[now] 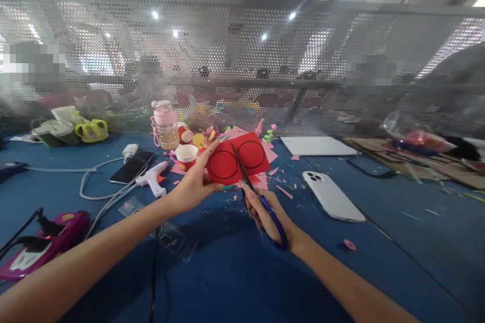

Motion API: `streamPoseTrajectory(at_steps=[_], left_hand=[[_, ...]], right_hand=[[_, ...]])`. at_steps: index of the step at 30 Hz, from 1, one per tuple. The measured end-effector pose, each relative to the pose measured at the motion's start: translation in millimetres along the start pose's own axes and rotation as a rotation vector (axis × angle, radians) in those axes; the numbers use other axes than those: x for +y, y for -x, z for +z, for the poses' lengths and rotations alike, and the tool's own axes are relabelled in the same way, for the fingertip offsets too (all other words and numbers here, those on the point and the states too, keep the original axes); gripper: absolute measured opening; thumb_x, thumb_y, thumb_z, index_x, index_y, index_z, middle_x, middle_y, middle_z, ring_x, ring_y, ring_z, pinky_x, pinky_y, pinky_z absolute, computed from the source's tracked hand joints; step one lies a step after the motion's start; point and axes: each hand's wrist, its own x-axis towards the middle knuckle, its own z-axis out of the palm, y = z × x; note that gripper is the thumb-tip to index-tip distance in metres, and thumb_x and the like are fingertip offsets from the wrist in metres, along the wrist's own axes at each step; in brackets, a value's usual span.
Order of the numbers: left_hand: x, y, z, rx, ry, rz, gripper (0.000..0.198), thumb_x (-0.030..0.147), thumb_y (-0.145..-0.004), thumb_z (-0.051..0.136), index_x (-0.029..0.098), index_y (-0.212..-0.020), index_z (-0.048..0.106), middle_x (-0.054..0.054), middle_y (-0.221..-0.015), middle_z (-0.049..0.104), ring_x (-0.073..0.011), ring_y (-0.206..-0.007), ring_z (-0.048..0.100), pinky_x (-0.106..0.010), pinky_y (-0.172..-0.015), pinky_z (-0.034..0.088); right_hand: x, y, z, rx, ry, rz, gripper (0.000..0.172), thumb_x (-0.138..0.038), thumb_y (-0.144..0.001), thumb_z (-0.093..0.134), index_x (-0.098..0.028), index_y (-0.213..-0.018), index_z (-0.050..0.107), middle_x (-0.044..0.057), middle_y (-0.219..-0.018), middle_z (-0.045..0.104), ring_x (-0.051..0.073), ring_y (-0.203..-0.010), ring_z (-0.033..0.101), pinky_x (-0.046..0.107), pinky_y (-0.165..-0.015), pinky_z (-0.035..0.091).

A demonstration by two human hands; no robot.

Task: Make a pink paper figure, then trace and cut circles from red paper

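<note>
My left hand (197,180) grips a red sheet of paper (252,167) by its left side, thumb below and fingers above. Two black circles are drawn side by side on the sheet. In my right hand (271,212) is a pair of scissors (273,222) with dark blue handles. Its blades lie over the paper between the two circles, pointing up and away from me. Part of the lower blade is hidden. Pink paper scraps (284,192) lie on the blue table under and around the sheet.
Left of my hands are a paper cup (186,155), a pink-lidded bottle (165,123), a white glue gun (152,179), a black phone (131,167) and a purple power strip (49,242). A white phone (332,196) lies right. A perforated metal screen (235,45) stands behind.
</note>
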Motion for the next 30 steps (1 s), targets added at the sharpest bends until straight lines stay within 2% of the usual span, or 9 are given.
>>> streamPoseTrajectory(at_steps=[3, 7, 13, 18, 22, 25, 28, 30], left_hand=[[2, 0, 1.4, -0.022, 0.027, -0.036, 0.087, 0.008, -0.065, 0.062, 0.03, -0.136, 0.017, -0.008, -0.142, 0.026, -0.0334, -0.12, 0.039, -0.047, -0.09, 0.046], [0, -1, 0.3, -0.015, 0.009, -0.017, 0.088, 0.008, -0.064, 0.063, 0.03, -0.137, 0.017, -0.008, -0.144, 0.022, -0.0334, -0.122, 0.037, -0.046, -0.09, 0.046], [-2, 1, 2.5, -0.077, 0.014, -0.073, 0.091, 0.007, -0.066, 0.06, 0.033, -0.137, 0.011, -0.009, -0.147, 0.011, -0.0297, -0.108, 0.052, -0.043, -0.081, 0.051], [-3, 2, 6.0, -0.106, 0.037, -0.107, 0.093, 0.007, -0.065, 0.06, 0.034, -0.137, 0.009, -0.009, -0.147, 0.008, -0.0288, -0.107, 0.053, -0.043, -0.084, 0.05], [-7, 1, 4.7, -0.135, 0.033, -0.086, 0.094, 0.009, -0.064, 0.062, 0.032, -0.138, 0.009, -0.008, -0.147, 0.009, -0.0308, -0.114, 0.047, -0.042, -0.083, 0.05], [-7, -2, 0.7, -0.062, 0.027, -0.093, 0.093, 0.011, -0.063, 0.064, 0.032, -0.137, 0.012, -0.007, -0.147, 0.013, -0.0317, -0.115, 0.045, -0.039, -0.081, 0.053], [-3, -6, -4.1, 0.036, 0.058, -0.1, 0.093, 0.013, -0.063, 0.067, 0.035, -0.136, 0.015, -0.007, -0.146, 0.014, -0.0299, -0.105, 0.054, -0.038, -0.073, 0.056], [0, -8, -6.5, 0.071, 0.089, -0.079, 0.091, 0.013, -0.062, 0.067, 0.034, -0.136, 0.018, -0.008, -0.145, 0.017, -0.028, -0.102, 0.056, -0.037, -0.073, 0.056]], right_hand=[[-1, 0, 0, -0.016, -0.012, 0.011, 0.054, -0.072, -0.069, 0.037, -0.02, -0.056, 0.035, -0.008, -0.041, 0.029, 0.005, -0.031, 0.028, 0.018, -0.029, 0.023], [0, 0, 0, 0.013, 0.005, -0.023, 0.053, -0.071, -0.07, 0.037, -0.02, -0.055, 0.033, -0.008, -0.04, 0.028, 0.005, -0.032, 0.028, 0.018, -0.03, 0.022], [2, -2, -1, -0.019, -0.063, 0.045, 0.052, -0.071, -0.069, 0.04, -0.019, -0.062, 0.038, -0.008, -0.041, 0.032, 0.005, -0.032, 0.029, 0.018, -0.029, 0.023], [1, -2, 1, 0.041, -0.068, 0.039, 0.054, -0.072, -0.067, 0.04, -0.019, -0.056, 0.036, -0.008, -0.04, 0.029, 0.005, -0.032, 0.028, 0.019, -0.03, 0.022], [0, -3, 0, 0.082, -0.055, 0.04, 0.054, -0.071, -0.069, 0.038, -0.02, -0.05, 0.033, -0.007, -0.038, 0.027, 0.005, -0.031, 0.025, 0.021, -0.028, 0.018], [2, -6, -3, 0.086, -0.092, 0.12, 0.055, -0.072, -0.067, 0.04, -0.02, -0.05, 0.035, -0.007, -0.037, 0.029, 0.005, -0.028, 0.027, 0.02, -0.027, 0.02], [4, -7, -6, 0.051, -0.188, 0.206, 0.055, -0.073, -0.064, 0.042, -0.019, -0.054, 0.037, -0.007, -0.038, 0.032, 0.004, -0.028, 0.028, 0.019, -0.027, 0.022], [4, -7, -7, 0.019, -0.21, 0.197, 0.055, -0.073, -0.064, 0.042, -0.019, -0.056, 0.039, -0.007, -0.04, 0.033, 0.004, -0.03, 0.029, 0.018, -0.028, 0.024]])
